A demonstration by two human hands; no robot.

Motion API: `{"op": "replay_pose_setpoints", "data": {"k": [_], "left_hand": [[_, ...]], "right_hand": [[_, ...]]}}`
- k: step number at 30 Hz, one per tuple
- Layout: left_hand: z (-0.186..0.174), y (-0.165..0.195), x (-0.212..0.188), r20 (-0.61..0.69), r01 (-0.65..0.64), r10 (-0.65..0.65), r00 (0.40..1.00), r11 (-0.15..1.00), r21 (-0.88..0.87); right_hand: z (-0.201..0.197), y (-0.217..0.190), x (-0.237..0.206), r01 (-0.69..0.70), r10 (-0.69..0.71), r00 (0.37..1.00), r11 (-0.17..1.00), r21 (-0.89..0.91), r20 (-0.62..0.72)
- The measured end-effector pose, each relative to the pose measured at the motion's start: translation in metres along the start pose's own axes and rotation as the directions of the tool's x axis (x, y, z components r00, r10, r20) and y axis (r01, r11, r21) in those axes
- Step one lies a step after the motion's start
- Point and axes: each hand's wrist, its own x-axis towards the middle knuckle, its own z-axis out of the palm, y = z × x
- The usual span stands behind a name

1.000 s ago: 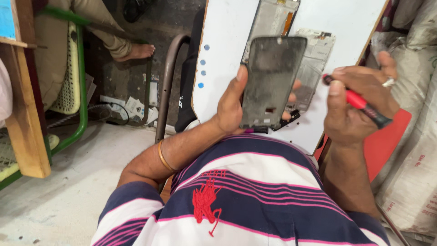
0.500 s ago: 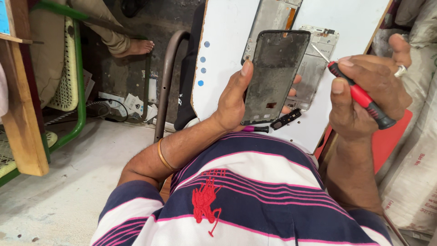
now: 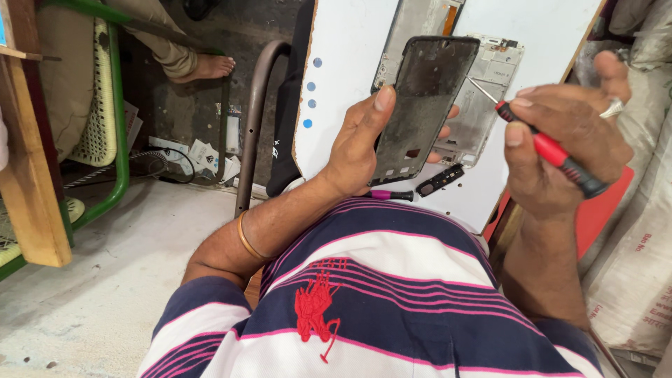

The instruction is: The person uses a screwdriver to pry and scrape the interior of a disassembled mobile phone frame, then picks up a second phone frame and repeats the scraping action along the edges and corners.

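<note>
Centre frame: left hand [image 3: 360,150] clamped on stripped phone frame [image 3: 425,105]; right hand [image 3: 570,150] closed around red screwdriver [image 3: 542,145], tip at frame edge. Disassembly apparently advanced; parts lie on white board [image 3: 350,49].

Red-and-black screwdriver [image 3: 553,152], dark (perhaps black) phone frame [image 3: 423,105], white board [image 3: 350,49]

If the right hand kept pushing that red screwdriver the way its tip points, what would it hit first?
Most likely the right edge of the dark phone frame held in the left hand; the red-handled screwdriver in the right hand points there, though depth is unclear.
</note>
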Motion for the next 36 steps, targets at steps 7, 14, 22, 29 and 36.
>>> {"op": "replay_pose_setpoints", "data": {"k": [7,14,22,29,36], "left_hand": [[-0.002,0.007,0.005,-0.073,-0.029,0.029,0.997,1.0,-0.008],[-0.009,0.023,0.012,-0.084,-0.129,0.128,0.988,0.992,0.004],[-0.01,0.025,0.014,-0.049,-0.183,0.181,0.982,0.982,-0.052],[-0.007,0.01,0.02,-0.038,-0.155,0.152,0.988,0.983,-0.101],[-0.008,-0.006,0.026,0.065,-0.002,0.025,0.998,0.947,-0.322]], "right_hand": [[0.007,-0.012,-0.009,-0.004,-0.001,0.996,0.999,0.053,0.091],[0.017,-0.02,-0.028,0.09,-0.102,0.983,0.993,0.082,0.152],[0.022,-0.036,-0.037,0.11,-0.115,0.982,0.993,0.043,0.149],[0.029,-0.056,-0.034,0.073,-0.096,0.971,0.991,0.112,0.219],[0.033,-0.053,-0.018,0.094,-0.162,0.949,0.964,0.247,0.271]]}}
